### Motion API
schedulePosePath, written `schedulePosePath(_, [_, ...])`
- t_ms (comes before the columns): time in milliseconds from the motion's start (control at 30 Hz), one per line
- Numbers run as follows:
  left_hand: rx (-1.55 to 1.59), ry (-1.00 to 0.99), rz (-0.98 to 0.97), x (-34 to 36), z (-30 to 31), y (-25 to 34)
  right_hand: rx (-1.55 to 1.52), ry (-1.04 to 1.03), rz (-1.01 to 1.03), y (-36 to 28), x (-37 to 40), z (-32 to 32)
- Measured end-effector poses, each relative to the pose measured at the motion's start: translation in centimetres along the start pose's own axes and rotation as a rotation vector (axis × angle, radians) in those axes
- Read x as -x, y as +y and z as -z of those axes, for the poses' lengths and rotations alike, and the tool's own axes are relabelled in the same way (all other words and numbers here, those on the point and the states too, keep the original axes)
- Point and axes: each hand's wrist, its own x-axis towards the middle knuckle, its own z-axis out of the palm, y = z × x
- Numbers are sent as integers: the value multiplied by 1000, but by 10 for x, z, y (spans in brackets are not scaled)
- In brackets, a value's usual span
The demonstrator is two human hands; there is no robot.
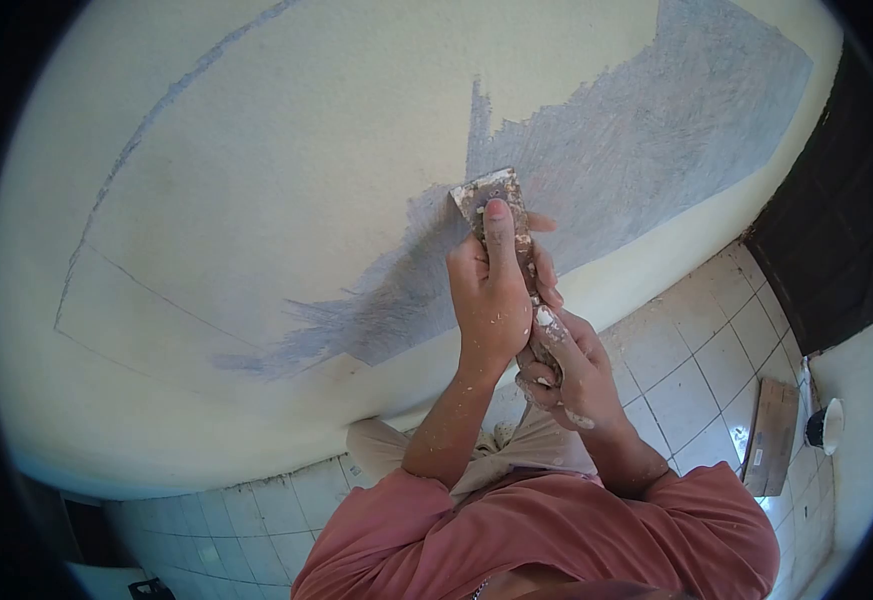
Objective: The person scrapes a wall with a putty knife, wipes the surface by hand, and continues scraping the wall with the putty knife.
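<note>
A scraper (pixel 474 190), its blade flecked with white and brown residue, rests with its broad edge against the wall in the middle of the view. My left hand (pixel 491 300) grips it near the blade, thumb stretched along its face and fingers wrapped behind. Lower down, my right hand (pixel 581 375) closes round the handle (pixel 551 340). White specks dot both hands. Behind the blade, a rough grey patch (pixel 616 150) spreads across the cream wall (pixel 306 150), meeting the cream coating in a jagged border.
A curved grey line (pixel 146 120) is marked on the wall at left. Pale floor tiles (pixel 696 350) lie below. At right are a dark doorway or panel (pixel 826 200), a brown board or box (pixel 771 435) and a dark-sided container with a white rim (pixel 832 426). My legs (pixel 386 445) are close to the wall.
</note>
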Motion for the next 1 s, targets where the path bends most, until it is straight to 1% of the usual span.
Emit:
schedulePosePath(167, [-12,8,-29,-3,-3,4,30,10,1,-8,-3,-6])
schedulePosePath(267, [33,6,-3,0,-4,7,44,-4,18,-10,3,-9])
schedulePosePath(367, [-45,0,-32,-7,-3,4,28,-2,24,-11,0,-9])
schedulePosePath(467, [14,25,-2,-3,-8,13,18,2,26,-12,3,-9])
schedulePosePath(567, [-80,6,-65,-5,-3,5,12,1,31,-10,-2,-10])
schedulePosePath(667, [-11,10,-20,-6,-9,19,15,-23,42,-15,-4,-10])
schedulePosePath(767, [-38,-12,-22,-3,-2,5,9,-12,38,-11,-5,-11])
schedulePosePath(867, [-45,41,-53,-8,-10,19,20,6,26,-16,-8,-13])
schedulePosePath(933, [-73,27,-28,-2,-2,7,40,-6,49,-10,2,-14])
schedulePosePath(1000, [-76,7,-57,-6,-3,9,-2,-3,49,-15,-10,-16])
